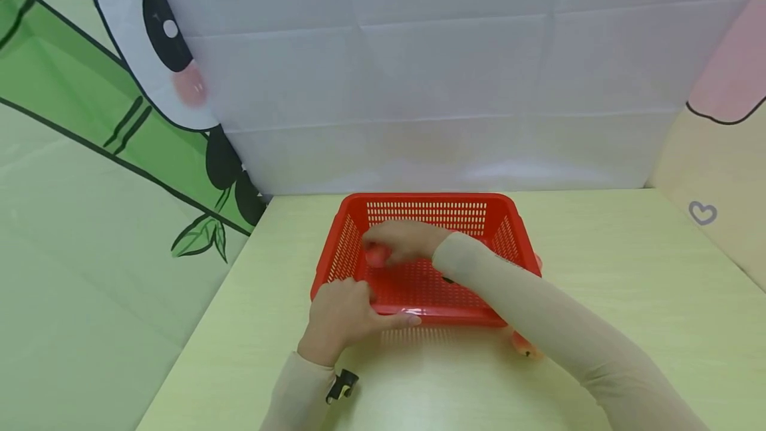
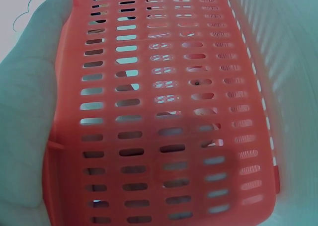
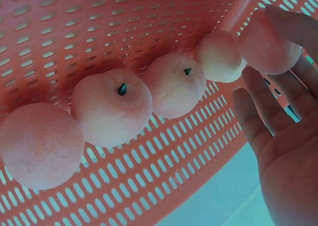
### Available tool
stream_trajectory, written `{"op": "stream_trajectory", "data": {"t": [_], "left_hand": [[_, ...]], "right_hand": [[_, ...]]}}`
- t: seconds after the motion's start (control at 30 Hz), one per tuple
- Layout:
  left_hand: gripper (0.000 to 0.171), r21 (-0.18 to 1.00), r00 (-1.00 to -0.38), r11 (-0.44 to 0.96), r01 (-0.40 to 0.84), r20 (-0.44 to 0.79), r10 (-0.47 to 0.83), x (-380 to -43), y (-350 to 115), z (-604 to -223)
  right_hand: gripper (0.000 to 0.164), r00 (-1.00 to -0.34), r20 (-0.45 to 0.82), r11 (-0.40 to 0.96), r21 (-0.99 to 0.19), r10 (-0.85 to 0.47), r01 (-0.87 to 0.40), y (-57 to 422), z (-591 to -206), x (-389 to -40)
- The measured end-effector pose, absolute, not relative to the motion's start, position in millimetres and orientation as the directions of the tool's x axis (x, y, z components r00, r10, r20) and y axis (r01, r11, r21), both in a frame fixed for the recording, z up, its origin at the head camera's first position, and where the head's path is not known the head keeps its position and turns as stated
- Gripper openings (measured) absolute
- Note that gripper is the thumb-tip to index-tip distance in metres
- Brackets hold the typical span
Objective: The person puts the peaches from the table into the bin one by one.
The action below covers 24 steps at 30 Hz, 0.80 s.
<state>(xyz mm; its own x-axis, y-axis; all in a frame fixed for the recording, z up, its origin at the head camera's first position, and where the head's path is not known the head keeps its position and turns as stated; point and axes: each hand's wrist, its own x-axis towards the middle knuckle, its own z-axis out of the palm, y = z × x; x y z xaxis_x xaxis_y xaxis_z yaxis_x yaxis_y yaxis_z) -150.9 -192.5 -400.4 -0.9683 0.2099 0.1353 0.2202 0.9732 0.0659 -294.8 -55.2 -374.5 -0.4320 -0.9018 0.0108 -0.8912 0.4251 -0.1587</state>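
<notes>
A red plastic basket (image 1: 419,320) with slotted walls stands on the table. Over its front left rim, my left hand (image 1: 341,316) grips the basket, the thumb lying along the front edge. In the left wrist view the slotted basket wall (image 2: 144,136) fills most of the picture beside that hand. My right hand (image 1: 407,239) reaches into the basket and holds a pinkish peach (image 1: 377,256) near the left end. The right wrist view has this peach (image 3: 271,43) between thumb and fingers. Several more peaches (image 3: 113,107) sit in a row along the basket wall, some with small dark stems.
One peach (image 1: 524,344) lies on the pale wooden table (image 1: 622,271) by the basket's front right corner, partly behind the right sleeve. Another peach (image 1: 538,261) shows just past the right rim. A printed cloth backdrop (image 1: 443,85) rises behind the table.
</notes>
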Motion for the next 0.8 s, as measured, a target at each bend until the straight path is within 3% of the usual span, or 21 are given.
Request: {"op": "stream_trajectory", "data": {"t": [0.47,0.8], "left_hand": [[0.082,0.066,-0.965,0.969,0.237,0.133,0.227,-150.3,-192.0,-398.3],[0.083,0.066,-0.965,0.971,0.23,0.141,0.219,-150.7,-192.6,-400.0]], "right_hand": [[0.043,-0.384,0.025,0.379,-0.108,-0.923,-0.919,-68.4,-378.1,-300.3],[0.046,-0.409,-0.034,0.41,-0.118,-0.912,-0.905,-74.0,-385.0,-303.1]]}}
